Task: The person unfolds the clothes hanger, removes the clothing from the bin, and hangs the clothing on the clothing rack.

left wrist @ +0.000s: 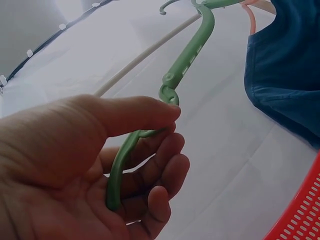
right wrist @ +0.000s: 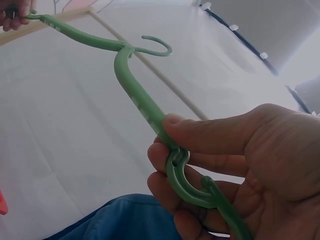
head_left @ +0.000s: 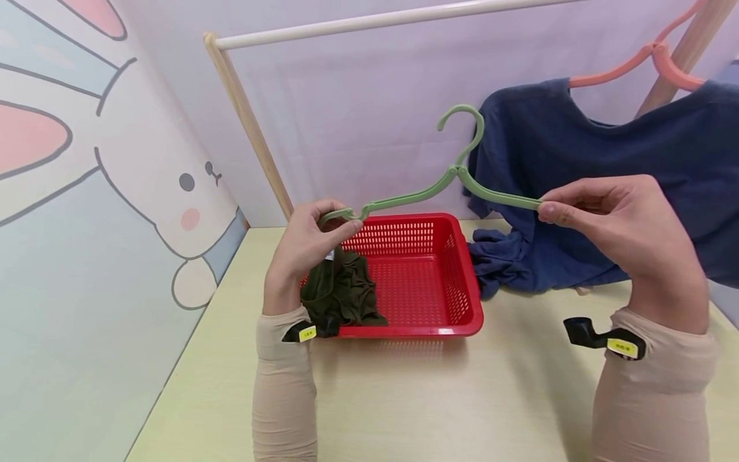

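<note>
A green clothes hanger [head_left: 412,196] is held up between both hands, its hook upward. My left hand [head_left: 308,240] pinches the left arm's end with thumb and fingers; the left wrist view shows that end piece [left wrist: 120,167] curving into the palm. My right hand [head_left: 629,218] grips the other arm near its end. In the right wrist view the thumb presses on the hanger [right wrist: 142,102] just above a looped notch. Below the hanger stands a red plastic basket [head_left: 424,330] with a dark green garment [head_left: 343,289] crumpled in its left side.
A navy T-shirt [head_left: 629,160] hangs on a coral hanger [head_left: 612,74] at the right, its lower part bunched on the table [head_left: 404,398]. Overhead at the back runs a white rail [head_left: 369,22] on wooden posts [head_left: 248,122]. A rabbit-printed wall panel [head_left: 133,179] borders the left side.
</note>
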{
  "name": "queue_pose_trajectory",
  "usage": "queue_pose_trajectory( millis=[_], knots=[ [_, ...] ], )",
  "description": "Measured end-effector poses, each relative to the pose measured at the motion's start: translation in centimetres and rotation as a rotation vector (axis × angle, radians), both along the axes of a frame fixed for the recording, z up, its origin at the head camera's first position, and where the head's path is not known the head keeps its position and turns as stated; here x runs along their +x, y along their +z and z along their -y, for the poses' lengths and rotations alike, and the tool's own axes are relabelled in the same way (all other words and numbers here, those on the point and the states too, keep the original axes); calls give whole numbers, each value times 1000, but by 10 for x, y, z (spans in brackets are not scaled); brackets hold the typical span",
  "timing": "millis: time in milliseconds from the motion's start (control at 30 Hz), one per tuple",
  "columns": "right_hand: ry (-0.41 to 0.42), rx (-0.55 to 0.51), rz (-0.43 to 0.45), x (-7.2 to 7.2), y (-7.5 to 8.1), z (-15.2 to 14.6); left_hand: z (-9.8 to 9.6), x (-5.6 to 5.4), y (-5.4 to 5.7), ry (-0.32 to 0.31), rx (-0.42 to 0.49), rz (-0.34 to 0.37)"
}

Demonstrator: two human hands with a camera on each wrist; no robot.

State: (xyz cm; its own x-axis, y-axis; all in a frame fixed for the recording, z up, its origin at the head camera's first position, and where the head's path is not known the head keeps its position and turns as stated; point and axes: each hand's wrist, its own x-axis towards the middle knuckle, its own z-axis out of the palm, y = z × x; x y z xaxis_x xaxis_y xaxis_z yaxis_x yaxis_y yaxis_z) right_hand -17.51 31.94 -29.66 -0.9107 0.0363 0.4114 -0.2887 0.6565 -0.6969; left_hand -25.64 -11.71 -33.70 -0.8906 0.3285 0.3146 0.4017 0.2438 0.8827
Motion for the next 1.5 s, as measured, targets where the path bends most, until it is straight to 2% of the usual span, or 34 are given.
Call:
queue_pose_trajectory(
  millis=[300,500,733,900,1100,1500],
  knots=[
    [8,51,58,-1,-1,-3,2,1,2,-11,8,-11],
    [0,76,31,-2,-1,-5,4,1,3,-16,-9,-5],
    [-38,-2,-46,1,0,-4,5,1,4,-19,-29,-8],
    [-39,-124,-61,4,1,1,3,0,2,-17,-60,9],
    [-3,-163,-55,4,1,10,-2,0,1,-19,-83,9],
    [148,-154,-21,0,4,35,-12,-2,-1,-84,-97,-27]
  ],
)
